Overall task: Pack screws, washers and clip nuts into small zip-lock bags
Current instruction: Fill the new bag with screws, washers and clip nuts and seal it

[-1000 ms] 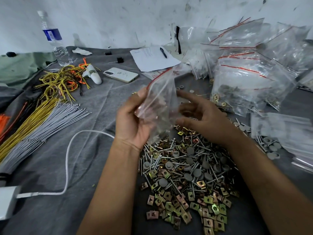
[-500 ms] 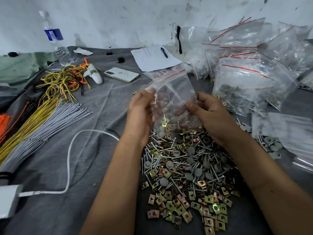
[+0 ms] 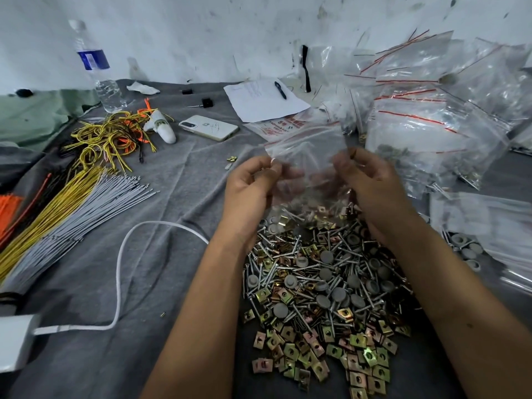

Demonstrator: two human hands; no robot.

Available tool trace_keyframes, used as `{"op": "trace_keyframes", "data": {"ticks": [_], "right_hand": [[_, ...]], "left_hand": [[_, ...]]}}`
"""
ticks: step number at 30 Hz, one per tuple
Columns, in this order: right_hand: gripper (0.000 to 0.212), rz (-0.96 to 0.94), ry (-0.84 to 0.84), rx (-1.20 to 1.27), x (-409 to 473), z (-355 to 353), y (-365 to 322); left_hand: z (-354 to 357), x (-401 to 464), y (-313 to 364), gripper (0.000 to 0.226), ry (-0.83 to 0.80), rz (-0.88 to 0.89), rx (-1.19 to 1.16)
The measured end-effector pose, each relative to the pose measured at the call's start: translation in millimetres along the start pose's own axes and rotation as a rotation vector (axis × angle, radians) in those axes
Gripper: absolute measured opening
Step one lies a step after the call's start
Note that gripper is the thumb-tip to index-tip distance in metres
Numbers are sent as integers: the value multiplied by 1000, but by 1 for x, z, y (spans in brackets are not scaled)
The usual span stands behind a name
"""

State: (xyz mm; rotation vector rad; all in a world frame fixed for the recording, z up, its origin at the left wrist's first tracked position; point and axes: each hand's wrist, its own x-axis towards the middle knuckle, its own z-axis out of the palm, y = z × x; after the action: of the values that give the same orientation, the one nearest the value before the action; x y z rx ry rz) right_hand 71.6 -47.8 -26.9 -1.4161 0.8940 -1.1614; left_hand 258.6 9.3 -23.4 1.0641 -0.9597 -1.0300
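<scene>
Above hardware pile (image 3: 322, 283), L hand (image 3: 247, 191) & R hand (image 3: 371, 185) are pinching zip-lock bag (image 3: 306, 156) sides, mouth facing up, between both grips.

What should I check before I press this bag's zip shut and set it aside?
1. Both hands on the bag: ok. The left hand and the right hand each pinch a side of the zip-lock bag.
2. Bag upright, mouth up: ok.
3. Parts inside: ok; screws, clip nuts and grey washers sit in its bottom.
4. Count of parts: cannot tell.
5. Zip already sealed: cannot tell; the top edge is blurred.
6. Place for the finished bag: ok; filled bags are piled at right, beyond the loose pile of hardware.
</scene>
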Motion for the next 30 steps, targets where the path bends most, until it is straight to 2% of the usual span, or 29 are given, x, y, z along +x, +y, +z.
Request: {"op": "trace_keyframes", "data": {"ticks": [3, 7, 10, 13, 15, 17, 19, 22, 23, 24, 27, 28, 30], "right_hand": [[39, -163, 59, 48, -2, -3, -11], [8, -316, 80, 82, -2, -4, -17], [5, -407, 48, 164, -4, -4, -21], [6, -390, 95, 187, -2, -6, -21], [13, -307, 138, 129, 0, -7, -17], [19, -229, 157, 50, 2, -7, -12], [22, -199, 156, 32, 3, -7, -7], [22, -182, 191, 91, 3, -8, -4], [22, -170, 209, 100, 3, -8, -3], [23, -158, 226, 93, 4, -8, -1], [19, -172, 208, -91, 7, -12, 5], [22, -175, 139, -181, 7, -15, 7], [31, -136, -34, -295, 6, -17, 7]], "left_hand": [[0, 0, 0, 13, -125, 80, 6], [3, -1, -1, 6, -135, 214, -62], [2, -1, 3, 9, -165, 253, -233], [1, 2, 1, 17, -87, 177, -266], [1, 4, -4, 18, 40, 135, -92], [4, 3, -8, 20, 89, 77, 31], [6, 1, -9, 35, 59, 11, 106], [8, -1, -10, 85, -16, -60, 165], [8, -1, -10, 89, -25, -66, 159], [9, -2, -10, 81, -33, -51, 159], [11, -2, -17, 16, -28, 6, 171], [12, -2, -19, 8, -48, 10, 192], [14, -3, -23, 13, -124, 5, 247]]}}
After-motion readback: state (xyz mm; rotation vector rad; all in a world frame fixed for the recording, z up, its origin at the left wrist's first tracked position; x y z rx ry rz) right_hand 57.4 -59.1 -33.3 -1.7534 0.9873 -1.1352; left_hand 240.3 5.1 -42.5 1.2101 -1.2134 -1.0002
